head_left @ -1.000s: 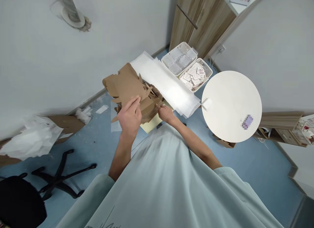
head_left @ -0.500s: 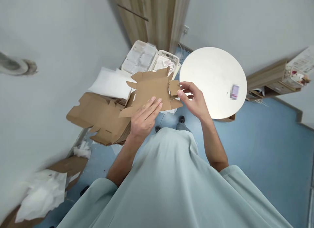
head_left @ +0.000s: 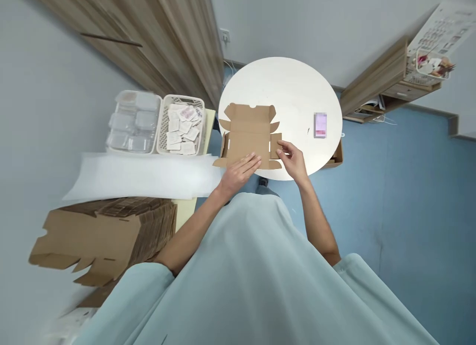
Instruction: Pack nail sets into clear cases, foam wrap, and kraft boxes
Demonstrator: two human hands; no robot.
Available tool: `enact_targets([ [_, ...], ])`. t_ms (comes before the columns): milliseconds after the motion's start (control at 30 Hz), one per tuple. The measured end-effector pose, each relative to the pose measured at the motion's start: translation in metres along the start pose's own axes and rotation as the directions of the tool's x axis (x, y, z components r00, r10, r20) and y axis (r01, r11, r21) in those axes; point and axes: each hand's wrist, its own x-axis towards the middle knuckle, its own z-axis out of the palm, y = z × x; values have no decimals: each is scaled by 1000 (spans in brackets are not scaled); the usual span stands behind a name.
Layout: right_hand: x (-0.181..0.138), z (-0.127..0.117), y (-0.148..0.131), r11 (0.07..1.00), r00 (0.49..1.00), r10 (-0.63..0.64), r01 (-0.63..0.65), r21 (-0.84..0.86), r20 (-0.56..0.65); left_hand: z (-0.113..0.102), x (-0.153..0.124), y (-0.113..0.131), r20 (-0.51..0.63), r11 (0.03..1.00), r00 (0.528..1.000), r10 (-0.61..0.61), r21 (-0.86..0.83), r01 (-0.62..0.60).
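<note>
An unfolded brown cardboard box (head_left: 248, 134) lies over the white round table (head_left: 293, 87), its far flaps spread and its small side flaps bent up. My left hand (head_left: 238, 176) is on the near edge of the box, fingers flat on top; its thumb is hidden, seemingly beneath the edge. Between thumb and fingers of my right hand (head_left: 293, 161) is the small right side flap of the box. Whether the box rests fully on the table I cannot tell.
A purple, blurred-out item (head_left: 320, 125) lies on the table's right. Leftward are a lidded clear tray (head_left: 134, 122), a white basket (head_left: 201, 127) of small white packets, white sheets (head_left: 141, 174) and stacked flat cardboard boxes (head_left: 96, 236). A wooden shelf (head_left: 383, 77) stands right.
The cardboard box, held by both hands, has moved from beside the table to over it and become straighter. My view has swung to the right.
</note>
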Motion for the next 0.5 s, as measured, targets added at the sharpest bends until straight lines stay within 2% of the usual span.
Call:
enact_targets([
  [167,40,-39,80,992,991,126,-127,-6,-31,89,50,-28,231,992,969,-86,-69,105],
  [267,51,-51,120,977,976,213,-213,-4,-34,129,65,-35,360,986,926,-114,-74,150],
  [367,54,-55,150,954,954,298,-298,-17,-20,156,74,-36,494,981,857,-147,-37,189],
  [500,54,-54,178,923,925,377,-379,-74,-36,177,78,-35,613,972,762,-207,41,231],
])
